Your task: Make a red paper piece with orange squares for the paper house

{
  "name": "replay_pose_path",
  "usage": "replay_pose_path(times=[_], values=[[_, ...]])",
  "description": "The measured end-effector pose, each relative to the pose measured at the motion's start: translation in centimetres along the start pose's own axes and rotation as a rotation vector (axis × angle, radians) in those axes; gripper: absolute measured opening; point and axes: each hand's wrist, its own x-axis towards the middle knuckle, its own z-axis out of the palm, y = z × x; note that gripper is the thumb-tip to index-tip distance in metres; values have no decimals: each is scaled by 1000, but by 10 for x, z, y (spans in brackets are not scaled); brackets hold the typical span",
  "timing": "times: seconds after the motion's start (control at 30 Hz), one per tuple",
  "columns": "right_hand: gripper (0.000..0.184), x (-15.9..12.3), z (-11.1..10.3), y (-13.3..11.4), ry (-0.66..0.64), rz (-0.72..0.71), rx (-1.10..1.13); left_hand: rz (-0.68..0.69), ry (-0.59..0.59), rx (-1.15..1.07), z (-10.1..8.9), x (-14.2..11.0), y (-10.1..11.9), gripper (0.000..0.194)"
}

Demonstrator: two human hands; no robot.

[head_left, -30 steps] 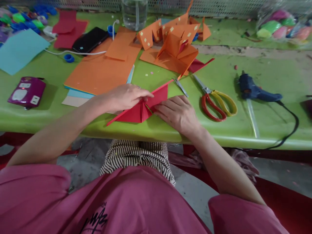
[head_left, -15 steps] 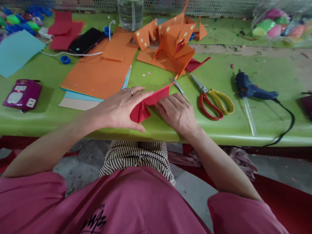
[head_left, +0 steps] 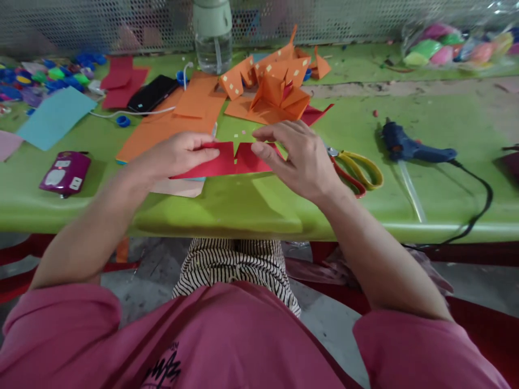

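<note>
A folded strip of red paper (head_left: 221, 162) with a notch cut in its upper edge is stretched level above the table's front part. My left hand (head_left: 178, 156) pinches its left end between thumb and fingers. At the other end is my right hand (head_left: 298, 154), thumb in front of the paper and fingers spread apart above it. Whether that thumb presses on the paper I cannot tell. Scissors (head_left: 360, 167) with red and yellow handles lie beside my right hand, partly hidden by it. Orange paper sheets (head_left: 150, 129) lie behind my left hand.
Orange folded paper shapes (head_left: 279, 100) stand at the back, near a water bottle (head_left: 213, 38). A blue glue gun (head_left: 417, 143) with its cord lies right. On the left are a purple plug adapter (head_left: 65, 173), a black phone (head_left: 152, 93) and blue paper (head_left: 57, 119).
The red paper has gone from a bent, folded shape to a straight, level strip. My hands have moved apart, and my right hand's fingers have opened. The view has tilted up slightly.
</note>
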Motion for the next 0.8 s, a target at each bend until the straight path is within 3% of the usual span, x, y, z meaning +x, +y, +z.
replay_pose_path(times=[0.17,0.33,0.5,0.57,0.67,0.73,0.8], values=[[20,4,-3,11,-10,1,96,-15,-80,-157,-4,0,-6,36],[26,3,-2,12,-27,34,176,-8,-147,-255,-6,-7,4,38],[21,3,-5,9,-71,75,247,1,-158,-161,-13,-6,9,36],[18,3,-7,7,-63,70,254,12,-106,-42,-15,-7,14,34],[18,0,-10,1,2,-12,147,47,112,192,-7,-20,30,33],[19,-7,-10,0,51,-86,-1,67,279,393,10,-35,45,33],[20,-19,-6,4,59,-162,-138,101,352,552,31,-54,57,34]])
